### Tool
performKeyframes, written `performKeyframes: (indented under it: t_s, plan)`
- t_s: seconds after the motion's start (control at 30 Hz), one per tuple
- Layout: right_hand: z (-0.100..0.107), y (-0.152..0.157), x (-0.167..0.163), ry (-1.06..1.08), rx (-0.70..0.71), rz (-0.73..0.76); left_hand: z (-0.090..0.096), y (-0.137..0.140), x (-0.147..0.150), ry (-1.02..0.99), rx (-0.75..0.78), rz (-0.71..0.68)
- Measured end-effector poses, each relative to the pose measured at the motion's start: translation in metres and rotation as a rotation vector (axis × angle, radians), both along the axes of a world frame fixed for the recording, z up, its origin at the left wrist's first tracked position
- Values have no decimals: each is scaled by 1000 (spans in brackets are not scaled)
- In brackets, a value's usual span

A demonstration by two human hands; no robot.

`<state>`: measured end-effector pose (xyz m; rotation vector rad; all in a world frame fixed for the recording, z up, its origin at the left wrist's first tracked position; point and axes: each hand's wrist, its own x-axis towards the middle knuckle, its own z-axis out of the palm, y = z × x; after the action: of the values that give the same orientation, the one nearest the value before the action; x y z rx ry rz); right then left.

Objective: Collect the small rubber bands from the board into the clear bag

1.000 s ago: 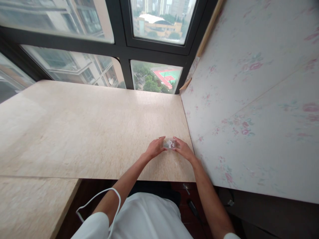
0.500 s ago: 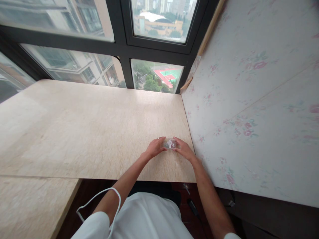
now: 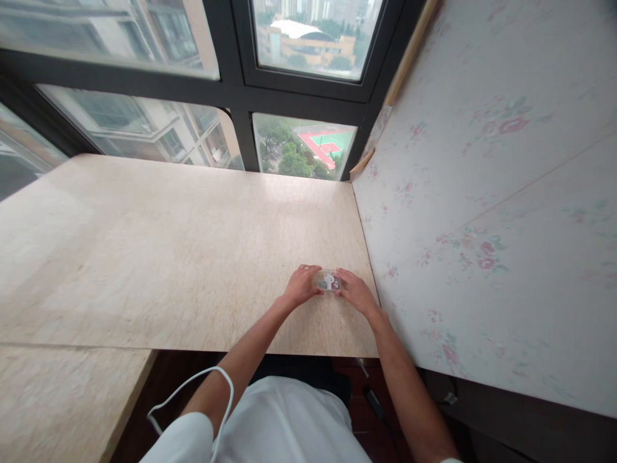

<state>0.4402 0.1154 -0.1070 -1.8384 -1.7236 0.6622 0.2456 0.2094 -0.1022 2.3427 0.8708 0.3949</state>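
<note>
A small clear plastic box [image 3: 328,281] with something white and dark inside is at the right end of the stone ledge [image 3: 193,257]. My left hand [image 3: 303,284] grips its left end, thumb on the near side and fingers on the far side. On the opposite end, my right hand [image 3: 355,289] grips it the same way. A ring shows on a finger of my left hand. What exactly lies in the box is too small to make out, and I cannot tell whether the box rests on the ledge.
A wall with flowered paper [image 3: 472,257] rises close to my right hand. Dark-framed windows [image 3: 308,96] stand behind the ledge. A white cable [image 3: 193,373] loops over my left arm. Below the ledge's front edge, a dark object with a cord [image 3: 373,402] lies on the floor.
Both hands keep hold of the clear plastic box, which has barely shifted. The view has moved slightly.
</note>
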Motion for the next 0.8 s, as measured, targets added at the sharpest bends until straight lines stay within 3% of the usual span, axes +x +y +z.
performKeyframes:
  t_s: [0.5, 0.67, 0.8]
  plan:
    - [11, -10, -5, 1, 28, -32, 3, -7, 0, 39, 50, -20]
    - [19, -30, 12, 93, 60, -103, 14, -24, 20, -49, 58, -21]
    - [13, -53, 21, 59, 46, -218, 15, -45, 44, -27, 39, -60]
